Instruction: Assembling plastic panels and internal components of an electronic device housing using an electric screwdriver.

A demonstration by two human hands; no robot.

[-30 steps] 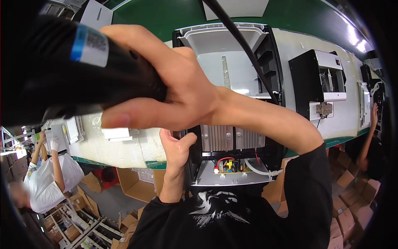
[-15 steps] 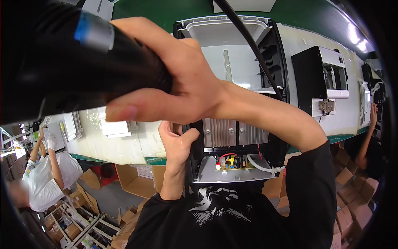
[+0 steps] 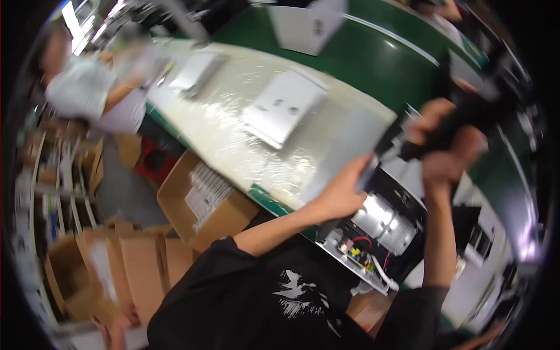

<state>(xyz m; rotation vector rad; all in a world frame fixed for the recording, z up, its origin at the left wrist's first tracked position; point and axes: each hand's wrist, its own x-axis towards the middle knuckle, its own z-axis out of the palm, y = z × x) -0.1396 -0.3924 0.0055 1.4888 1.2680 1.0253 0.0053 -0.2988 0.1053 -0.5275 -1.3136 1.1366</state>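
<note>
In front of me, the open black housing (image 3: 411, 199) of an appliance lies tilted on the bench. Finned metal blocks (image 3: 382, 224) and a small circuit board with coloured parts (image 3: 357, 255) show inside it. My left hand (image 3: 344, 192) is closed on the housing's left edge, its fingertips partly hidden. Over the far end of the housing, my right hand (image 3: 446, 146) is wrapped around a black electric screwdriver (image 3: 466, 116); both are smeared by motion, and the tool's tip cannot be made out.
White panels (image 3: 286, 108) rest on the film-covered bench to the left. A white casing (image 3: 309, 26) stands on the green surface behind. Cardboard boxes (image 3: 175, 201) sit below the bench edge. Co-workers (image 3: 87, 87) are at the far left; another person's hand (image 3: 116, 324) is at lower left.
My right hand has swung with the screwdriver from close up on the left to the far right. The view has turned left, and my left hand stays at the housing's edge.
</note>
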